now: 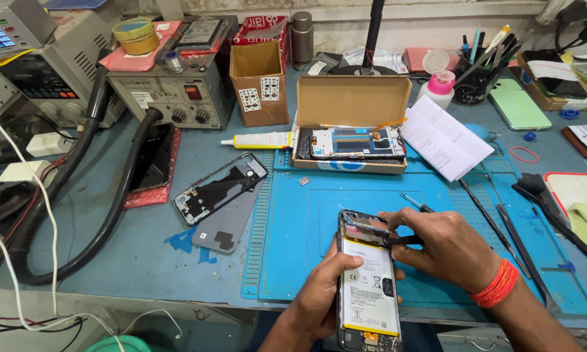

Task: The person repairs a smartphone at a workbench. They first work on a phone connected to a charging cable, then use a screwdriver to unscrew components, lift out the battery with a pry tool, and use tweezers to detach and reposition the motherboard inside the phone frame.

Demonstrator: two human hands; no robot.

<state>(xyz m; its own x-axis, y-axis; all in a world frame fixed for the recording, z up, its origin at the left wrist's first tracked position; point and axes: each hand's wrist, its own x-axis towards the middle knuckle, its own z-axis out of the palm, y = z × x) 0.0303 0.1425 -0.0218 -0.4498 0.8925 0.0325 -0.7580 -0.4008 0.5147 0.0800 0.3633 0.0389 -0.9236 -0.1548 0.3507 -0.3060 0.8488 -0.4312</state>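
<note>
We've got the opened grey smartphone with its back off and white battery exposed (368,283) low in the frame, above the front edge of the blue silicone work mat (306,228) on the counter (143,248). Left hand (319,296) cradles it from below and the left side, fingers curled round the frame, thumb across the upper battery. Right hand (440,248) is pinched shut on a pair of black tweezers (404,240), tips at the board area just above the battery. Whether the tips hold anything, we can't tell.

Around it:
- removed dark back cover with camera cut-out (220,188) lying on a grey flat panel (228,221), left of the mat
- open brown cardboard box (352,104) holding a white-framed display assembly (355,143), behind the mat
- white glue tube with yellow label (257,140) just left of that box
- small screwdriver (414,202) and long thin black pry tools (495,228) on the mat, right of the phone
- grey hot-air rework station with black hoses (176,94) at back left

Risks as we read them:
- phone is held in the air, not flat; a slip of the left hand drops it onto the mat or off the counter edge
- tweezers look metal and sit close to the battery; a skid could pierce the cell or short the board
- tugging too hard at the top could tear a flex or lift a connector
- any tiny part let go here could easily get lost in the clutter
</note>
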